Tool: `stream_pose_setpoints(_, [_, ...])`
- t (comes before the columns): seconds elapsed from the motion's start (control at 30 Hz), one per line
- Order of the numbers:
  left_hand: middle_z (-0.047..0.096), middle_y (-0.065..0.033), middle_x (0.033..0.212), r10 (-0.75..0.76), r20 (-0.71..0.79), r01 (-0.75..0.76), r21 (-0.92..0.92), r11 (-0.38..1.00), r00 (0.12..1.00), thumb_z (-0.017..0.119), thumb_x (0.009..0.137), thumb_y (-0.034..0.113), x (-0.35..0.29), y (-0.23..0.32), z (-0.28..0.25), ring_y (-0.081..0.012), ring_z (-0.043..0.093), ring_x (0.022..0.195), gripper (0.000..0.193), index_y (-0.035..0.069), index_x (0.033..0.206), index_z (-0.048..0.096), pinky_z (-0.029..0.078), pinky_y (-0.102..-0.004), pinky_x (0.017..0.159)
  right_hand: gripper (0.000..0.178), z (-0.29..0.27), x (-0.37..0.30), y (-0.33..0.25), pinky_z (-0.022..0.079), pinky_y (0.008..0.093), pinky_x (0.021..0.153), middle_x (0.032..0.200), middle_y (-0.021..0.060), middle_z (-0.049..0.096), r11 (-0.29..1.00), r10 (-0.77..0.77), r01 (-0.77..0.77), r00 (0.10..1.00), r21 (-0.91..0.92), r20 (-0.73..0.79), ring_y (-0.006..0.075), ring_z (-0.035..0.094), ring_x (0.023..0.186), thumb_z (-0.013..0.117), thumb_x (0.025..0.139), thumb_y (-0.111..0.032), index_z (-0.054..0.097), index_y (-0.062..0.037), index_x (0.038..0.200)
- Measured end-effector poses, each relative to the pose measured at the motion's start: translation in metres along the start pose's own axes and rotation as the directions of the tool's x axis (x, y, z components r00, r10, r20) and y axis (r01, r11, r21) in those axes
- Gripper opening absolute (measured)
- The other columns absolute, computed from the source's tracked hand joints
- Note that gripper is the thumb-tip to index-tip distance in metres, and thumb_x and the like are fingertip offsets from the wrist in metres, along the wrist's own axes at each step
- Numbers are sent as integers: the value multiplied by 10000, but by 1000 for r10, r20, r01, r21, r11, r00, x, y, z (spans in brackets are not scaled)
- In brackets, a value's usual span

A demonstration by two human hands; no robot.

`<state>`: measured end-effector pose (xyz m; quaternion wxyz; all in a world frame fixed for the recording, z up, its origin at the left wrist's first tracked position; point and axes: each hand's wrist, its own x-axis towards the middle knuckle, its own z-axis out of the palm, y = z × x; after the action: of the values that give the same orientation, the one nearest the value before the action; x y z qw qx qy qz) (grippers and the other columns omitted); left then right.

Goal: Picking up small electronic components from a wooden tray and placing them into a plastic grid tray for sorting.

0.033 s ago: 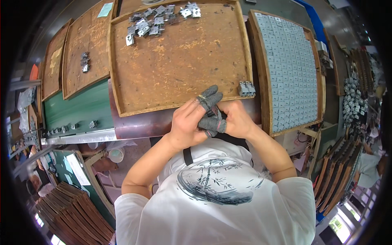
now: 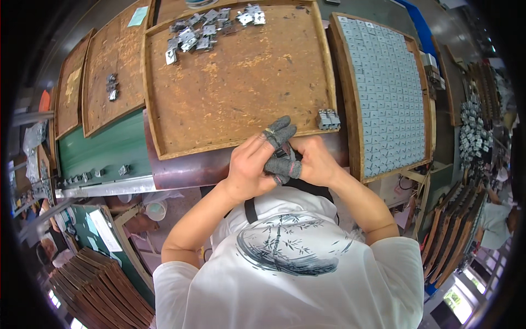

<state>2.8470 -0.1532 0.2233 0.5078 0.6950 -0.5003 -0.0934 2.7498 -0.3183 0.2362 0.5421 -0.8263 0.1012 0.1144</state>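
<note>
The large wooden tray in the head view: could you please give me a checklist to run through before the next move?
1. Both hands visible: ok, the left hand and right hand meet at the near edge of the large wooden tray.
2. Grey finger covers worn: ok, on several fingers.
3. Grip on the dark item between the hands: cannot tell, mostly hidden.
4. Corner parts inside the tray: ok, near right corner.
5. Far metal parts in neat rows: not ok, jumbled.
</note>
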Motion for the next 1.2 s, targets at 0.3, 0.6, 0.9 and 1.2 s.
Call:
stream_pose_setpoints(0.3, [458, -153, 1085, -370, 192, 409, -241, 880, 909, 729, 699, 42, 34, -64, 63, -322, 497, 1050, 603, 71, 1285, 592, 429, -358, 930, 218, -100, -31, 41, 479, 267, 612, 792, 48, 660, 987, 158, -136, 896, 81, -416, 124, 611, 676, 651, 898, -231, 660, -22, 960])
stream_pose_setpoints(0.6, [502, -157, 1034, -463, 426, 547, -94, 832, 777, 681, 750, 8, 62, -70, 82, -286, 579, 915, 471, 26, 1208, 573, 505, -326, 718, 248, -315, -37, 170, 431, 243, 593, 795, 62, 687, 984, 161, -128, 365, 122, -917, 106, 613, 683, 563, 881, -79, 692, -16, 1084])
stream_pose_setpoints(0.9, [476, -98, 1054, -560, 402, 684, -317, 657, 724, 691, 767, -54, 65, -52, 91, -218, 560, 1003, 585, 50, 1321, 535, 516, -282, 833, 521, -416, 28, 245, 410, 455, 1006, 1212, 250, 623, 604, 269, -782, 383, -154, -884, 427, 540, 1182, 587, 844, -460, 654, -90, 1205])
stream_pose_setpoints(1.2, [469, -175, 1195, -480, 194, 507, -120, 854, 855, 717, 770, 74, 53, -39, 77, -363, 529, 1092, 689, 98, 1406, 452, 478, -396, 921, 536, -442, 25, 273, 488, 439, 889, 1049, 263, 681, 677, 154, -734, 206, -49, -966, 377, 664, 965, 637, 782, -433, 690, 15, 1070])
